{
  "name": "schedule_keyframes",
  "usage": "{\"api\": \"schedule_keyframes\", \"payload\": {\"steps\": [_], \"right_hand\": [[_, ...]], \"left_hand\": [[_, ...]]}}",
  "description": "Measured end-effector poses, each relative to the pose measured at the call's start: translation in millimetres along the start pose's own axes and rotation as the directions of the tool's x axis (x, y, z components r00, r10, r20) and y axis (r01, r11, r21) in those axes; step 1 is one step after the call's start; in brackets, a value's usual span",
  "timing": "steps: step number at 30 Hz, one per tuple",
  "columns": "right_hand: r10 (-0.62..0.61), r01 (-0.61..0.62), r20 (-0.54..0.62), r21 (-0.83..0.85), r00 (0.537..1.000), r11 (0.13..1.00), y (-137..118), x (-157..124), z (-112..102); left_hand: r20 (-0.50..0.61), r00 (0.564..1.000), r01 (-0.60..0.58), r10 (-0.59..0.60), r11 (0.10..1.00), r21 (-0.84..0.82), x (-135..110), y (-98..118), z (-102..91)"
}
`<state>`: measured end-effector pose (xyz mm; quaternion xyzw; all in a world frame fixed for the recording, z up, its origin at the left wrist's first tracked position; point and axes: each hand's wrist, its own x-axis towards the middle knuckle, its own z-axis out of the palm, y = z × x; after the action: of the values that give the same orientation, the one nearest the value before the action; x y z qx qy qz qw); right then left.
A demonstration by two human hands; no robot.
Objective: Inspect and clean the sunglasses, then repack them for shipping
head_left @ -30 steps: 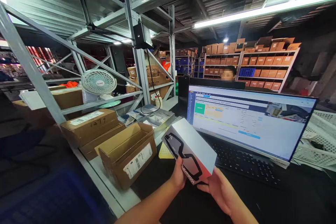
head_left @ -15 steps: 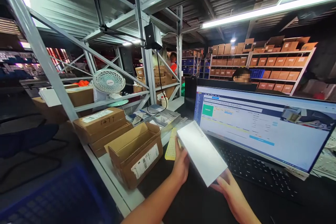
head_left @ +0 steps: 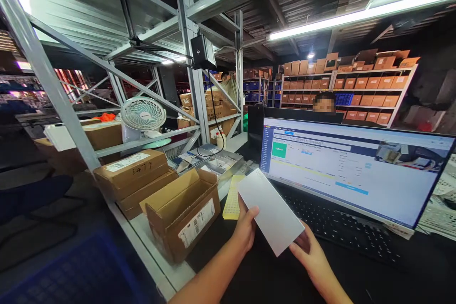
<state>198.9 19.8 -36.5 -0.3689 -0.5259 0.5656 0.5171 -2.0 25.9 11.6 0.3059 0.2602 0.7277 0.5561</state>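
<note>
Both my hands hold a long white product box (head_left: 270,210) above a black desk, in front of the keyboard (head_left: 342,228). Its plain white face is turned up towards me. My left hand (head_left: 245,227) grips the box's near left edge with the thumb on top. My right hand (head_left: 309,252) supports the near right corner from below, fingers curled under it. A wide monitor (head_left: 352,168) showing a form page stands right behind the box.
An open cardboard carton (head_left: 181,209) sits left of my hands, with sealed cartons (head_left: 130,173) and a small white fan (head_left: 143,115) on the metal racking beyond. A yellow pad (head_left: 233,197) lies by the box. A person (head_left: 325,103) sits behind the monitor; white baskets (head_left: 441,199) stand right.
The box has been turned over: its printed face with the goggle picture showed a second ago, now the plain white side faces up. My hands shifted grip slightly.
</note>
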Motion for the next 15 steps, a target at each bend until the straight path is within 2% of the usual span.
{"api": "schedule_keyframes", "payload": {"steps": [8,12,15], "right_hand": [[-0.077,0.071,-0.074,-0.079,0.994,0.994,-6,-10,19],[-0.057,0.046,-0.062,-0.173,0.996,0.984,-8,-9,14],[-0.015,0.014,-0.003,-0.243,1.0,0.97,-13,-7,7]], "left_hand": [[0.042,0.998,-0.041,0.04,0.999,0.029,2,4,-1.3],[0.039,0.998,-0.042,0.04,0.999,0.031,3,4,-0.8],[0.047,0.998,-0.038,0.037,0.999,0.028,3,5,-1.2]]}}
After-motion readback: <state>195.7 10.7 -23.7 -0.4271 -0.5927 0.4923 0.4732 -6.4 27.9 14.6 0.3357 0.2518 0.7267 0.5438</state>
